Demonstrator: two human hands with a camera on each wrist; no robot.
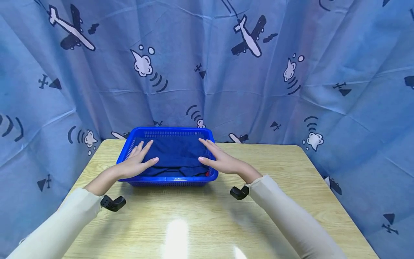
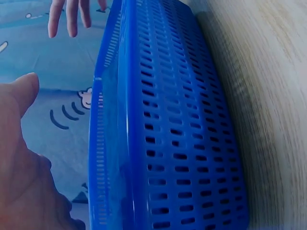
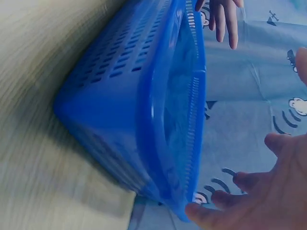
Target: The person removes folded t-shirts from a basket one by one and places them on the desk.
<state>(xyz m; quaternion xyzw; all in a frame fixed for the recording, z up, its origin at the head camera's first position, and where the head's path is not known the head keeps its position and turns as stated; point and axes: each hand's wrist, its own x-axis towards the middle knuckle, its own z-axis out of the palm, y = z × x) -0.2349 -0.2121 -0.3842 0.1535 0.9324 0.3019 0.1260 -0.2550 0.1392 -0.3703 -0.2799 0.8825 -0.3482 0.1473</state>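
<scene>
A blue plastic basket (image 1: pixel 168 179) with slotted walls stands on the table, and dark blue folded cloth (image 1: pixel 176 151) lies inside it. A small bit of red shows at the cloth's front right corner. My left hand (image 1: pixel 134 164) is over the basket's left side, fingers spread and holding nothing. Over the right side is my right hand (image 1: pixel 223 160), its fingers extended and thumb apart, also with nothing in it. In the wrist views both hands appear above the rim of the basket (image 2: pixel 177 120), apart from the cloth.
The basket stands near the back edge of a light wooden table (image 1: pixel 200 219). Behind and on both sides hangs a blue curtain (image 1: pixel 181 72) printed with planes. Each wrist carries a black camera mount (image 1: pixel 113 203).
</scene>
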